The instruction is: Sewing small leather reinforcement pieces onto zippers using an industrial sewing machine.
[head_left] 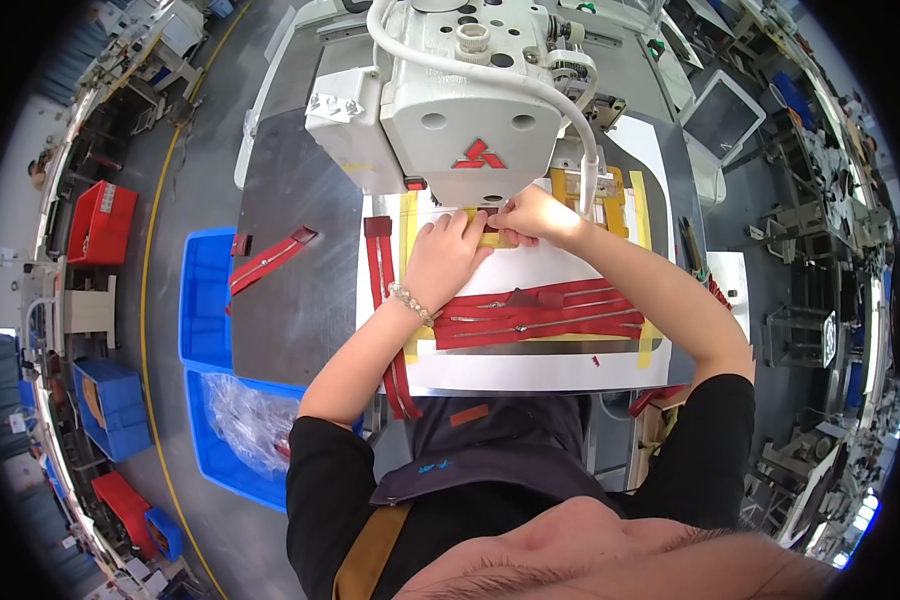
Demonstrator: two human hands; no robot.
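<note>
I had both hands up under the head of the white industrial sewing machine (pixel 460 110), working at a red zipper piece (pixel 492 228) that lay on the yellow template (pixel 411 215) right beneath the needle area. My left hand (pixel 440 262) lay flat and mostly open, palm down, fingers stretched forward so the tips pressed the red piece and the template against the white work plate (pixel 530 372); it gripped nothing, only held things down. My right hand (pixel 528 215) was curled, fingertips pinched together on the end of that same red piece, though the machine head hid exactly how tightly they closed. Just nearer to me, a stack of red zippers (pixel 545 312) lay across the plate, and another red zipper (pixel 378 275) ran along its left edge and hung over the front. One more red zipper (pixel 270 260) rested well apart on the grey table (pixel 290 200), near the blue bin (pixel 208 300). I judged the piece light, limp and apt to slide or buckle, with only the teeth giving any stiffness, so it wanted pinching at the tape end and flat pressure beside the seam line, fingers kept off the needle path.
</note>
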